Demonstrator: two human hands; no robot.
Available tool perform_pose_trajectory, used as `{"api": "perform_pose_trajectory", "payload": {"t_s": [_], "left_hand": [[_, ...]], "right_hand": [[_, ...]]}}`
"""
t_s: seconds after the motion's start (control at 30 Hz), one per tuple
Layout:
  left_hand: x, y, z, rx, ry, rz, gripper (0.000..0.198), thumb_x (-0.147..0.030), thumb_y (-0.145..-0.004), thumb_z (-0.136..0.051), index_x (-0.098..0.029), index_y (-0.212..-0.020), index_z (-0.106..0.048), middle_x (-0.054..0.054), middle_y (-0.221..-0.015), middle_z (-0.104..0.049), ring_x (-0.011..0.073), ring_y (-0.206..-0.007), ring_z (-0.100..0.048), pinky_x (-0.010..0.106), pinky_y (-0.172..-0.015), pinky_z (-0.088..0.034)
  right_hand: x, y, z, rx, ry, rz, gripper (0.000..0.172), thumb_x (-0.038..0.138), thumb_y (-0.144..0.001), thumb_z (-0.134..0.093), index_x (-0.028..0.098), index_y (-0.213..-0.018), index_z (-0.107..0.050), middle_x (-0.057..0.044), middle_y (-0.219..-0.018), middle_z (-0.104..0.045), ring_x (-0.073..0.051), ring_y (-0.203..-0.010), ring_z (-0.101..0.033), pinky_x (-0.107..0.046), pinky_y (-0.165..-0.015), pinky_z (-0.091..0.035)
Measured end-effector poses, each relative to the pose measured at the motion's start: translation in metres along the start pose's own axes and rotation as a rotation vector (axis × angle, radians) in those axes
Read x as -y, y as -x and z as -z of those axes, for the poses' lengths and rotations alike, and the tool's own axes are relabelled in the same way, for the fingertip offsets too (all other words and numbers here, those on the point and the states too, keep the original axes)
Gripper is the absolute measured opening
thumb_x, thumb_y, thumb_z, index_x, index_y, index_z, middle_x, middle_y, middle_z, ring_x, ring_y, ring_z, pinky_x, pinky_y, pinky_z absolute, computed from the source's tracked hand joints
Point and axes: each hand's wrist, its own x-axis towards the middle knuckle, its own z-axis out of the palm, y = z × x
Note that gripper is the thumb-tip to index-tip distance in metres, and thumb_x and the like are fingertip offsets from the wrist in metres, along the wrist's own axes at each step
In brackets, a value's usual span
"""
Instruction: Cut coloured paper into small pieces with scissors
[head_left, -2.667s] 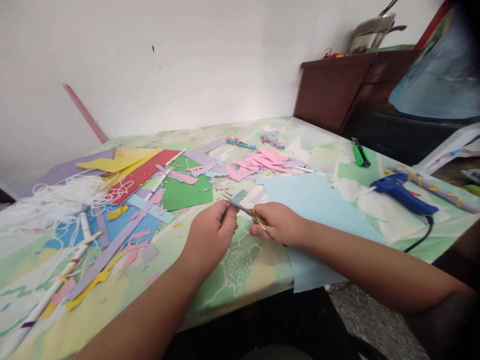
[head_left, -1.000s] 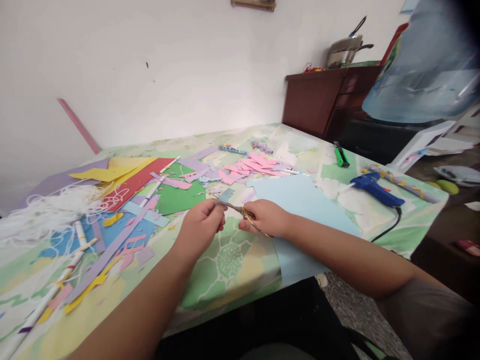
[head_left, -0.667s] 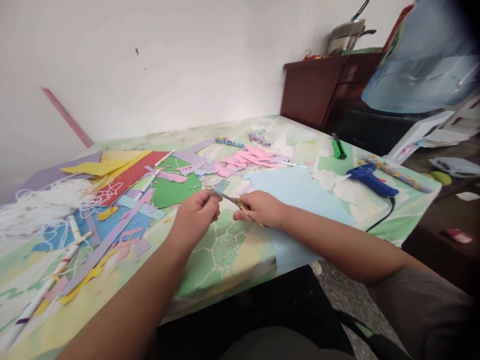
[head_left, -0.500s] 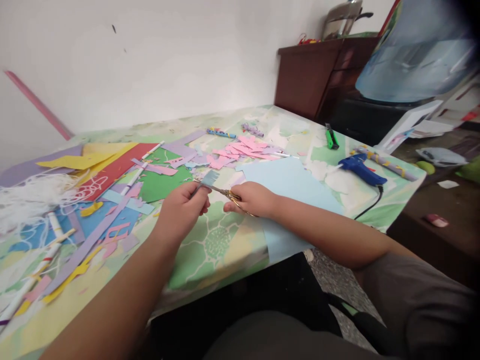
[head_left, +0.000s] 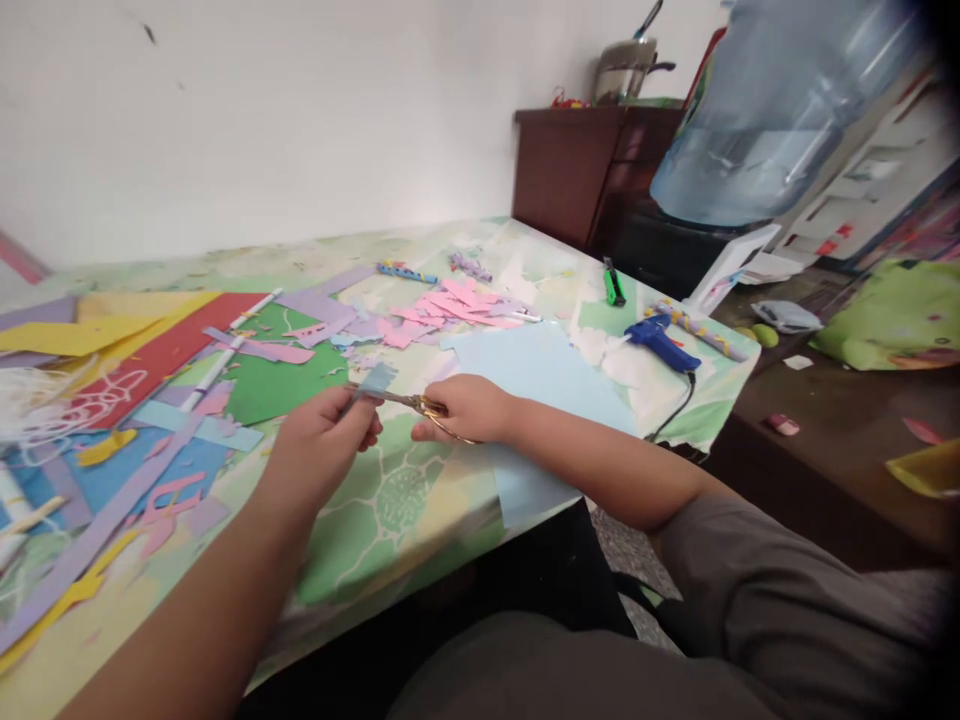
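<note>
My left hand (head_left: 324, 446) pinches a small light blue piece of paper (head_left: 377, 377) just above the table. My right hand (head_left: 459, 407) is closed round the gold handles of small scissors (head_left: 409, 401), whose blades reach the paper piece. Both hands hover over the green patterned tablecloth (head_left: 390, 500) near the front edge. A large light blue sheet (head_left: 540, 375) lies under and beyond my right wrist.
Coloured paper sheets and strips (head_left: 150, 370) cover the table's left. Pink scraps (head_left: 450, 305) lie further back. A blue glue gun (head_left: 664, 342) and a green cutter (head_left: 613, 284) sit at the right. A water bottle (head_left: 780, 110) and a dark cabinet (head_left: 570, 165) stand beyond.
The view has swung to the right, so table and hands sit further left in the picture. Both hands keep the same grip on the paper piece and the scissors.
</note>
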Motion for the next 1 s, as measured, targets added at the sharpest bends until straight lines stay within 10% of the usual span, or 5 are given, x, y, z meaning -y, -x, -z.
{"api": "perform_pose_trajectory", "payload": {"t_s": [1.0], "left_hand": [[-0.001, -0.0007, -0.0064, 0.08, 0.197, -0.01, 0.023, -0.031, -0.07, -0.042, -0.018, -0.053, -0.05, -0.004, -0.047, -0.051, 0.0084, -0.045, -0.046, 0.019, -0.047, -0.036]], "right_hand": [[-0.0024, 0.0011, 0.0029, 0.011, 0.007, 0.003, 0.05, 0.06, -0.071, -0.029, 0.015, -0.066, -0.05, -0.001, -0.058, -0.05, -0.009, -0.049, -0.038, -0.02, -0.045, -0.022]]}}
